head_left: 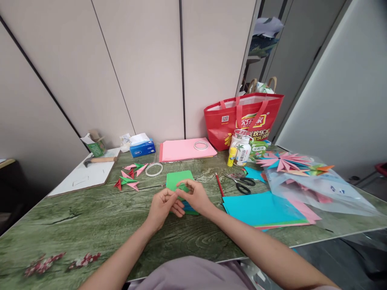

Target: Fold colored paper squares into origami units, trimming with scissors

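Observation:
Both of my hands meet over a stack of square coloured paper [179,177], green on top with blue showing lower down. My right hand [196,196] is closed in a pinch, with a small piece of green paper [183,187] between thumb and fingers. Against it, my left hand [163,207] pinches at the near edge of the same piece, its other fingers curled below. Fingers hide most of the fold. Left of the stack lie folded pink, red and green paper pieces [128,181] and a roll of tape [154,169].
Right of my hands are a red pencil [219,185], scissors [242,187] and blue paper sheets [266,209]. Farther back stand a glue stick [231,157], a white bottle [242,152] and a red bag [217,129]. A hammer [101,160] lies on a white board [90,177] at left.

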A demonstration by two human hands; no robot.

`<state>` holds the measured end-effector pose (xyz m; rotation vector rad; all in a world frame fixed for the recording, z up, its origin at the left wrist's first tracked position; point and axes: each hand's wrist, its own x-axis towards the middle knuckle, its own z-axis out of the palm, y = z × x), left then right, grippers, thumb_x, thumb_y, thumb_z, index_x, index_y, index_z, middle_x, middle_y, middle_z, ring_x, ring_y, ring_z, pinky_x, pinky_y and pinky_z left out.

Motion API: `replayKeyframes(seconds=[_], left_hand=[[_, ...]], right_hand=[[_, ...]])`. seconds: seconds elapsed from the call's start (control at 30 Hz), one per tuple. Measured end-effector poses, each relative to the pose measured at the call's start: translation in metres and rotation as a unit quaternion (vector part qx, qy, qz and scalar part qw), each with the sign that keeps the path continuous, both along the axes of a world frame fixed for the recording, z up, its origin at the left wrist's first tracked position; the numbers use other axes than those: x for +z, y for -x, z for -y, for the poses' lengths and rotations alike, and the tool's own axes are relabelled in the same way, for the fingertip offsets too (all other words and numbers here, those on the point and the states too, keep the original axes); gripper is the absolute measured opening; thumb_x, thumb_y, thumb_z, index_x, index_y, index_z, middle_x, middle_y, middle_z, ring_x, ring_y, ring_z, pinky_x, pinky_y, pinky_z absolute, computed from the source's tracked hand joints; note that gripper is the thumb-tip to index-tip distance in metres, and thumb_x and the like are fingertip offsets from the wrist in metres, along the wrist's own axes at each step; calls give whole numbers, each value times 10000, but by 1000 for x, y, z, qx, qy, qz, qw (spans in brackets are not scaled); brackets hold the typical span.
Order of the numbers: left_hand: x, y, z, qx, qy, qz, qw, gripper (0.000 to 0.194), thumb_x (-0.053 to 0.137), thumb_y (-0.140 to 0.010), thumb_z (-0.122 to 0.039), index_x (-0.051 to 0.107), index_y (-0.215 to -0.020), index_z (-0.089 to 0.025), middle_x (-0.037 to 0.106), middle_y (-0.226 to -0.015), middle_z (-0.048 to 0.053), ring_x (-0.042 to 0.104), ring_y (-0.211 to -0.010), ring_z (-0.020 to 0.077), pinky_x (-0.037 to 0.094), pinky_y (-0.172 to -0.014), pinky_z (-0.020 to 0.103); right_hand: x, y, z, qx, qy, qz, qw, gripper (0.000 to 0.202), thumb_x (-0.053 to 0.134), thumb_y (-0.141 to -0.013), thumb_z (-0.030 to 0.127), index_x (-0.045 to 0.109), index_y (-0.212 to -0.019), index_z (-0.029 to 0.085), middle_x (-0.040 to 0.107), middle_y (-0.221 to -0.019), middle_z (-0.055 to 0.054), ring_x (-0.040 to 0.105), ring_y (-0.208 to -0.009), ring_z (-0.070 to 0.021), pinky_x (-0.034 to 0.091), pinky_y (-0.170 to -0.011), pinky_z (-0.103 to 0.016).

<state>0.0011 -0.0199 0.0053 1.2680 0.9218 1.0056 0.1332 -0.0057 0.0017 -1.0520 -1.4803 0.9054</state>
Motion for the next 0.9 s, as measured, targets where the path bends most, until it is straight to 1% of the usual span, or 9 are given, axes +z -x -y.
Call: replayKeyframes(seconds=[0.17,0.27,0.37,0.47,0.53,0.6,0.67,0.77,0.9], left_hand=[[1,-1,3,-4,-16,-11,1000,237,569,-727,-346,466,-689,-136,643,-544,30,610,-428,173,500,-402,288],[1,-1,3,-9,-17,-14,1000,230,564,-732,-339,469,-690,-134,648,-558,34,614,-438,174,502,-410,292],[0,-1,2,-8,-17,-13,1000,220,556,-740,-333,474,-701,-133,646,-569,32,615,-446,169,501,-417,286],[0,0,0,-8,-23,-3,1000,212,544,-751,-331,497,-722,-126,639,-579,28,609,-455,153,495,-424,268],[2,2,-1,-3,-24,7,1000,207,540,-754,-325,515,-719,-122,627,-569,20,595,-444,134,479,-413,241],[5,4,-3,7,-22,11,1000,212,539,-755,-320,523,-687,-120,610,-545,10,573,-421,114,455,-392,213],[8,6,-3,15,-23,1,1000,235,536,-755,-327,521,-643,-121,596,-521,5,556,-398,104,438,-373,200],[10,6,-3,21,-30,-14,999,237,543,-747,-341,520,-652,-125,600,-519,3,562,-399,116,451,-374,217],[8,5,-1,31,-37,-30,998,232,622,-677,-329,521,-756,-136,625,-534,-2,586,-414,146,480,-392,253]], right_hand=[[0,-1,0,19,-15,-37,999,112,595,-666,244,593,-686,134,535,-624,11,465,-606,-102,364,-566,-213],[-2,-3,-2,33,-5,-56,998,134,615,-652,268,582,-654,138,493,-567,29,461,-577,-99,372,-561,-218],[-4,-3,-4,39,-2,-73,997,164,625,-647,296,569,-648,142,522,-584,22,487,-586,-106,393,-569,-228],[-3,-4,-4,40,-15,-63,997,193,628,-647,304,597,-764,152,588,-718,-8,533,-709,-135,421,-647,-250],[-1,-4,-4,58,-22,-62,996,301,654,-621,295,593,-889,172,604,-848,-23,539,-814,-149,427,-707,-260],[0,-5,-4,83,-12,-84,993,377,665,-605,294,572,-953,185,599,-906,-28,541,-847,-151,437,-711,-258],[-1,-5,-7,82,10,-121,989,326,646,-621,308,574,-911,178,601,-840,-21,551,-778,-139,449,-662,-250],[-4,-6,-10,39,33,-149,987,206,625,-636,320,565,-749,159,569,-666,11,525,-612,-104,435,-586,-232],[-7,-6,-9,28,26,-114,993,203,612,-649,328,510,-605,157,489,-525,46,441,-483,-73,366,-475,-200]])
